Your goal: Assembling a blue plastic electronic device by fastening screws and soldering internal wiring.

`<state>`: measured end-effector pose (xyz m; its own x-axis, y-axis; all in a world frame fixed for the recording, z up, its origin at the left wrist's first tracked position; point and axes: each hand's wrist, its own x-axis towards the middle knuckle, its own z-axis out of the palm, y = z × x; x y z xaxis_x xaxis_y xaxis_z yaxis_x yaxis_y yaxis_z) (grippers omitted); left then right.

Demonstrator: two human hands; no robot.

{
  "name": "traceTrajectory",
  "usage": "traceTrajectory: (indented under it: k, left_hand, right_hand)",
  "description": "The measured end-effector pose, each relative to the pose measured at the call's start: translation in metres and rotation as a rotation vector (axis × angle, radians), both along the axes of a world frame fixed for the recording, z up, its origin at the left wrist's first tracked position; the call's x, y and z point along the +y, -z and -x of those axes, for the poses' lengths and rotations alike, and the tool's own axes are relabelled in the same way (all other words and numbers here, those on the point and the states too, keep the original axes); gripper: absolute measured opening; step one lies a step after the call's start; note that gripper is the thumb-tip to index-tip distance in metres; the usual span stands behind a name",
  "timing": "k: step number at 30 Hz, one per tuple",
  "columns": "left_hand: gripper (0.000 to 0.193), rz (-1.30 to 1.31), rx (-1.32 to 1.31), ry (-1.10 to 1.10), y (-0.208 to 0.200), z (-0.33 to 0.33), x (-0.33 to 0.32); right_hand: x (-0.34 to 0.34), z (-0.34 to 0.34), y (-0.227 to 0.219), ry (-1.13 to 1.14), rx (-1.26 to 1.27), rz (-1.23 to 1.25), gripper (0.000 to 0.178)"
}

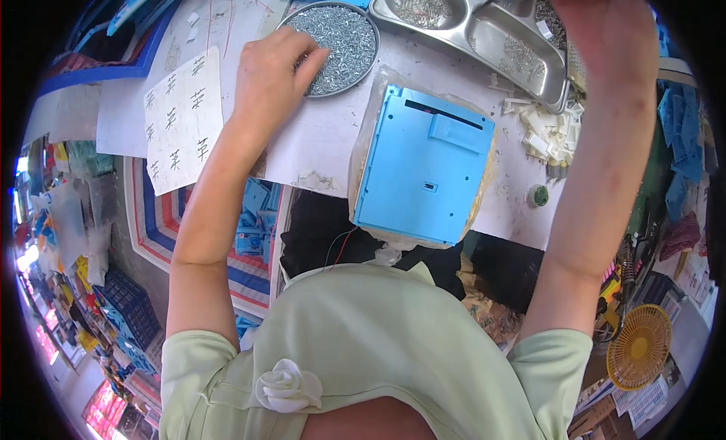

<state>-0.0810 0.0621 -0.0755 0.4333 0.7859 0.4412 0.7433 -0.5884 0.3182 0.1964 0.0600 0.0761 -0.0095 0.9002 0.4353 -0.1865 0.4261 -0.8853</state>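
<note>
head view, two hands, left hand [266, 75] in one round screw tray [355, 20], one blue casing [423, 164]

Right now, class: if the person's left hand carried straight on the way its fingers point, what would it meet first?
The left hand points toward the upper right, its fingertips already over the round tin of small metal screws. Going on, it would most likely meet the screws first, then the tin's far rim; how high it is above them is unclear.

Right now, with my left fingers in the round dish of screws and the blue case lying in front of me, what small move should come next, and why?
Probably pinch up one screw and carry it to the blue plastic case. Your left hand already rests on the small screws in the round tray, the case lies flat beside it, and your right hand is raised at the frame's top edge.
</note>
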Motion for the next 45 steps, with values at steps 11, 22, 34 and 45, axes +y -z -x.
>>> traceTrajectory:
  k: [11, 22, 34, 45]
  left_hand:
    - [0.012, 0.402, -0.361, 0.500, -0.049, -0.080, -0.105]
    - [0.020, 0.326, -0.153, 0.530, -0.057, -0.077, -0.093]
    - [0.021, 0.026, -0.056, 0.171, -0.002, -0.013, 0.011]
    - [0.015, 0.360, -0.078, -0.168, 0.007, -0.018, 0.012]
  right_hand:
    - [-0.125, -0.017, 0.026, -0.327, 0.081, -0.009, 0.030]
    - [-0.126, -0.001, 0.038, -0.303, 0.157, 0.051, 0.028]
    - [-0.136, -0.014, 0.048, -0.145, 0.175, 0.031, 0.034]
    - [-0.200, -0.023, 0.059, -0.150, 0.134, 0.084, 0.032]
